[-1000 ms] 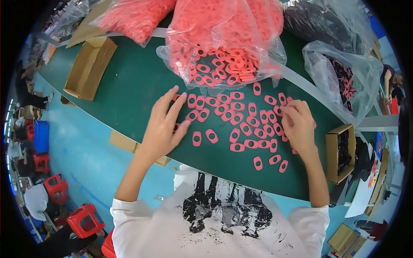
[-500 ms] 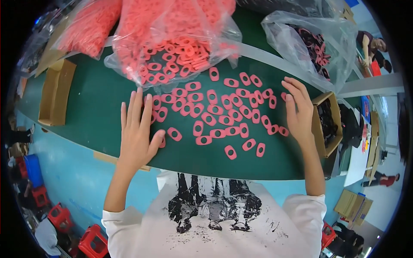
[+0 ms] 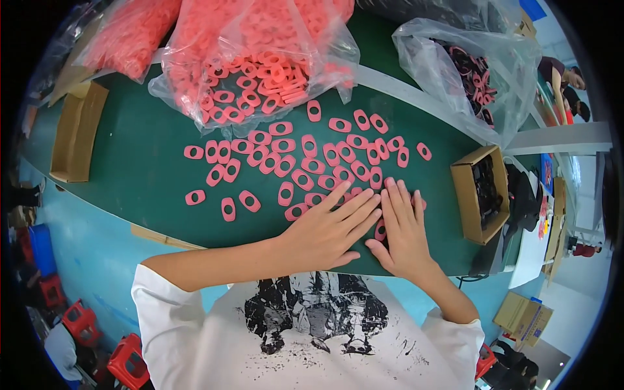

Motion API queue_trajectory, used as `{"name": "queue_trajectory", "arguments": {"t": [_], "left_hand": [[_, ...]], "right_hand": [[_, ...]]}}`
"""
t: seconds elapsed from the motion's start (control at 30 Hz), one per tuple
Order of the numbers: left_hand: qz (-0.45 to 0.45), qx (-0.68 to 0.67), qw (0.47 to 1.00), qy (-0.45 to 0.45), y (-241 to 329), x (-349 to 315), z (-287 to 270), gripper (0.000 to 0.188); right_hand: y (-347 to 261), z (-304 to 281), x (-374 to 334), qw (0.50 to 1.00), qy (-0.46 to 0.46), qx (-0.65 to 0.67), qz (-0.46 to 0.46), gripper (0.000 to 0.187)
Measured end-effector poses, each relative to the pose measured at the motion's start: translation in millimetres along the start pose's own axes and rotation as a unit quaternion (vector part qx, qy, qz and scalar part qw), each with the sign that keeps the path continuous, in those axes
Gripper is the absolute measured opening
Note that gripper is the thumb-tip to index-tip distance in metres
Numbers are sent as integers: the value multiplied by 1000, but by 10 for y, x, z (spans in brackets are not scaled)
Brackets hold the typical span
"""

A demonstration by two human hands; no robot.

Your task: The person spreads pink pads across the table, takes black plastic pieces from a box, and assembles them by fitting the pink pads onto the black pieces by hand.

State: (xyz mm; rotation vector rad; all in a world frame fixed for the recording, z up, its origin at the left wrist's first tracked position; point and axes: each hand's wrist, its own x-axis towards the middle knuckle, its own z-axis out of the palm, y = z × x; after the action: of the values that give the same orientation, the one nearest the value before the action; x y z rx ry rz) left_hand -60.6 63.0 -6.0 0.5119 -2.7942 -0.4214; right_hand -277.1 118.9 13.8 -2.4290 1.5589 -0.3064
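Note:
Many flat pink oval rings [image 3: 284,166], each with a hole in the middle, lie scattered in one layer over the green tabletop [image 3: 143,188]. My left hand [image 3: 331,229] reaches across to the right and rests flat over the near rings, fingers stretched out. Beside it my right hand [image 3: 404,231] also lies flat with its fingers extended, the fingertips of both hands almost meeting. Some rings are partly covered by the hands; one pink ring [image 3: 381,229] shows between them. Neither hand grips anything.
A large clear bag [image 3: 260,45] of pink rings spills open at the back. A cardboard box [image 3: 81,133] stands at the left. Another cardboard box [image 3: 469,208] with dark parts stands at the right. Behind it lies a clear bag [image 3: 422,58] with black and pink pieces.
My left hand has swung from the left side of the rings to the near right. My right hand has come inward and nearer to me. Rings at the left now lie uncovered.

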Motion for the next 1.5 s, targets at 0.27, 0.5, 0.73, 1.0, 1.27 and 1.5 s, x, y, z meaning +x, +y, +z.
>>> {"name": "queue_trajectory", "arguments": {"t": [0.27, 0.5, 0.73, 1.0, 1.27, 1.5], "left_hand": [[-8, 21, 998, 65, 160, 200, 5, 78], [-12, 56, 996, 71, 145, 426, 214, 78], [10, 25, 993, 114, 227, 617, 392, 67], [6, 40, 994, 102, 228, 668, 423, 68], [25, -10, 993, 116, 241, 752, 445, 65], [0, 1, 996, 92, 58, 793, 393, 66]], "right_hand": [[416, -157, 722, 983, 173, -2, -55, 32], [586, -105, 841, 980, 184, 57, -51, 15], [469, -296, 951, 984, 151, -55, -70, 15], [588, -347, 954, 992, 84, -8, -95, 21], [497, -453, 835, 991, 100, -1, -83, 27], [615, -1256, 554, 975, 208, 39, 69, 18]]}}
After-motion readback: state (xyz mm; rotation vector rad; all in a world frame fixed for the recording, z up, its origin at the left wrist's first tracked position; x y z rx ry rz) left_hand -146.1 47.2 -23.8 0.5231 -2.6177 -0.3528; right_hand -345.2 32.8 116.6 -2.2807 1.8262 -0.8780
